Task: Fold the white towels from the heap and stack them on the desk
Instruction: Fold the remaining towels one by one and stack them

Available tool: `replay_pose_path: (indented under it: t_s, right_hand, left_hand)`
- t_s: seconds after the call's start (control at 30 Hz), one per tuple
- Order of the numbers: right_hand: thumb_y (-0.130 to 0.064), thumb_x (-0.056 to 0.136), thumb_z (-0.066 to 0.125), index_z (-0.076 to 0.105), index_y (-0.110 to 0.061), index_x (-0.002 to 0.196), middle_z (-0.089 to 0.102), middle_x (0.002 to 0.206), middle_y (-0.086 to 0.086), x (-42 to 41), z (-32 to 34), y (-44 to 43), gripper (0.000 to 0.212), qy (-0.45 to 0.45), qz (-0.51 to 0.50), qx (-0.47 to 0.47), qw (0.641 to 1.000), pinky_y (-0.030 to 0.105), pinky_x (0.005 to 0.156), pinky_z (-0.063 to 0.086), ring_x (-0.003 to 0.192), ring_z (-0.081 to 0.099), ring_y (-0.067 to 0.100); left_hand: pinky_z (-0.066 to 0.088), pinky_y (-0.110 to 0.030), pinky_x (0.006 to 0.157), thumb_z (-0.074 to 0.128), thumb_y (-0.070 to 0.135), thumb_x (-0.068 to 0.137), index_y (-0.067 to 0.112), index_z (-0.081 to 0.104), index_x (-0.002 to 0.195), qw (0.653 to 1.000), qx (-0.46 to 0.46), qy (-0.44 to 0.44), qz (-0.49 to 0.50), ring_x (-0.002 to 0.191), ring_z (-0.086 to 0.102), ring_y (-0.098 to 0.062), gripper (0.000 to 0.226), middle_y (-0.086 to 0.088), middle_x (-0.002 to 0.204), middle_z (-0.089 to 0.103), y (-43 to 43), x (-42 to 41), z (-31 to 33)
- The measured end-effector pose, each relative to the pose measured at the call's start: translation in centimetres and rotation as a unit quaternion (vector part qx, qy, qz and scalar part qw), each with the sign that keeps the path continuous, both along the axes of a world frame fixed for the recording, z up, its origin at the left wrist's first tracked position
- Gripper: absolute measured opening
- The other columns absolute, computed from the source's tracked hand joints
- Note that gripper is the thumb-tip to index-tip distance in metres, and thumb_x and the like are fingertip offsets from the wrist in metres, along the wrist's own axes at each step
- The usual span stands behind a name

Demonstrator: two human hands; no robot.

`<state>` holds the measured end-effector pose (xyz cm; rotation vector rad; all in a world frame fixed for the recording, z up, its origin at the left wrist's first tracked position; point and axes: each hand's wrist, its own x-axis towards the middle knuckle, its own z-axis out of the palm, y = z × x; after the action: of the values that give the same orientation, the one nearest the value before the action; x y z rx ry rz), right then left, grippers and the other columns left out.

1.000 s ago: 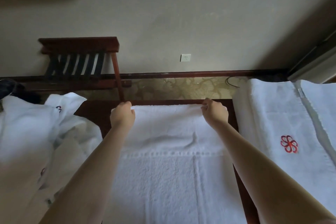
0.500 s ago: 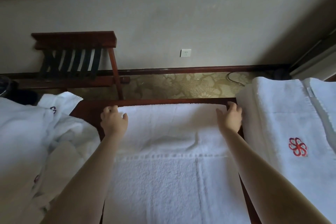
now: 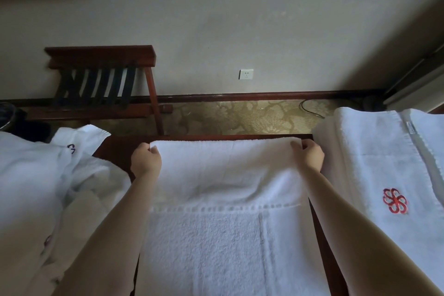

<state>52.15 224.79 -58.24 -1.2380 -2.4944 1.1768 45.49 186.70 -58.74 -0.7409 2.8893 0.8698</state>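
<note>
A white towel [image 3: 225, 235] lies flat across the dark wooden tabletop [image 3: 115, 149], its far corners gripped in the curled fingers [image 3: 147, 147] of the left hand [image 3: 146, 160] and right hand [image 3: 310, 155]. One rumpled heap [image 3: 36, 187] sits to the left, one folded stack [image 3: 374, 163] bearing a red emblem to the right. Beyond are patterned carpet [image 3: 240, 118], a luggage rack [image 3: 103, 79] and one wall socket [image 3: 246, 74].
</note>
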Motion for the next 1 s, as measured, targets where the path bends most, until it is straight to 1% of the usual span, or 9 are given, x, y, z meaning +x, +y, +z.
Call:
replay_pose_path:
  t_s: [0.13,0.33,0.47,0.53,0.63,0.67,0.73,0.8,1.0]
  right_hand:
    - [-0.021,0.089,0.055,0.064,0.003,0.091,0.066,0.083,0.015,-0.8,-0.2,0.2,0.026,0.006,-0.003,0.012,1.000,0.031,0.065,0.038,0.074,0.051,0.023]
    - [-0.021,0.090,0.054,0.064,-0.002,0.091,0.061,0.079,0.007,-1.9,-0.7,0.7,0.022,0.014,-0.010,0.012,1.000,0.028,0.067,0.036,0.077,0.053,0.024]
    - [-0.022,0.090,0.051,0.062,0.001,0.093,0.060,0.086,0.012,-2.9,-1.2,0.8,0.025,0.012,-0.013,-0.009,1.000,0.030,0.069,0.038,0.081,0.053,0.027]
    - [-0.024,0.089,0.050,0.061,0.000,0.090,0.060,0.082,0.013,-3.1,-1.5,0.9,0.026,0.012,-0.017,-0.033,0.999,0.030,0.066,0.039,0.077,0.054,0.028]
    - [-0.028,0.087,0.049,0.059,-0.005,0.086,0.055,0.067,0.005,-3.3,-2.0,1.1,0.025,0.018,-0.013,-0.059,0.998,0.029,0.055,0.035,0.064,0.050,0.021]
    - [-0.029,0.086,0.049,0.059,-0.006,0.085,0.053,0.065,0.004,-3.4,-2.2,1.2,0.025,0.023,-0.015,-0.067,0.997,0.028,0.053,0.035,0.061,0.048,0.018]
    - [-0.030,0.085,0.050,0.059,-0.006,0.086,0.052,0.066,0.006,-3.5,-2.6,1.4,0.026,0.034,-0.027,-0.083,0.996,0.026,0.052,0.034,0.059,0.045,0.016]
    - [-0.032,0.086,0.051,0.059,-0.006,0.088,0.052,0.068,0.009,-3.7,-2.9,1.5,0.027,0.035,-0.038,-0.092,0.994,0.027,0.054,0.035,0.062,0.047,0.018]
    - [-0.034,0.086,0.052,0.056,-0.011,0.094,0.057,0.076,0.006,-4.2,-3.3,0.7,0.025,0.028,-0.095,-0.079,0.992,0.028,0.066,0.036,0.074,0.053,0.024]
  left_hand:
    - [0.049,-0.046,0.084,0.045,0.018,0.100,-0.004,0.059,0.111,1.000,0.014,0.013,0.006,0.106,0.056,-0.039,0.028,-0.023,0.109,0.062,0.2,-1.0,-0.2]
    - [0.049,-0.044,0.083,0.044,0.019,0.100,-0.003,0.059,0.112,0.999,0.015,0.027,0.010,0.106,0.057,-0.038,0.028,-0.021,0.110,0.063,0.2,-2.5,-0.5]
    - [0.048,-0.041,0.075,0.042,0.021,0.101,-0.004,0.057,0.113,1.000,0.008,0.028,0.012,0.104,0.059,-0.040,0.031,-0.024,0.109,0.063,0.8,-3.6,-0.6]
    - [0.049,-0.040,0.076,0.043,0.021,0.101,-0.004,0.058,0.113,1.000,0.002,0.026,0.009,0.103,0.060,-0.039,0.032,-0.023,0.109,0.063,0.9,-4.0,-0.9]
    - [0.049,-0.042,0.086,0.044,0.020,0.100,-0.006,0.060,0.111,1.000,-0.006,0.025,-0.005,0.106,0.057,-0.037,0.032,-0.023,0.115,0.059,0.7,-4.7,-1.4]
    - [0.047,-0.042,0.086,0.044,0.019,0.100,-0.006,0.060,0.111,1.000,0.008,0.024,-0.005,0.107,0.057,-0.036,0.032,-0.023,0.116,0.059,0.7,-4.9,-1.6]
    - [0.044,-0.038,0.078,0.044,0.019,0.100,-0.005,0.059,0.111,0.999,0.046,0.021,0.004,0.102,0.058,-0.034,0.031,-0.022,0.112,0.061,0.8,-5.3,-2.0]
    - [0.039,-0.034,0.071,0.044,0.020,0.100,-0.004,0.059,0.110,0.997,0.073,0.022,0.013,0.093,0.057,-0.030,0.030,-0.021,0.105,0.062,0.8,-5.5,-2.5]
    - [0.044,-0.040,0.077,0.044,0.022,0.100,-0.004,0.057,0.112,0.996,0.076,0.018,0.040,0.101,0.058,-0.039,0.031,-0.023,0.107,0.062,0.7,-5.6,-3.2]
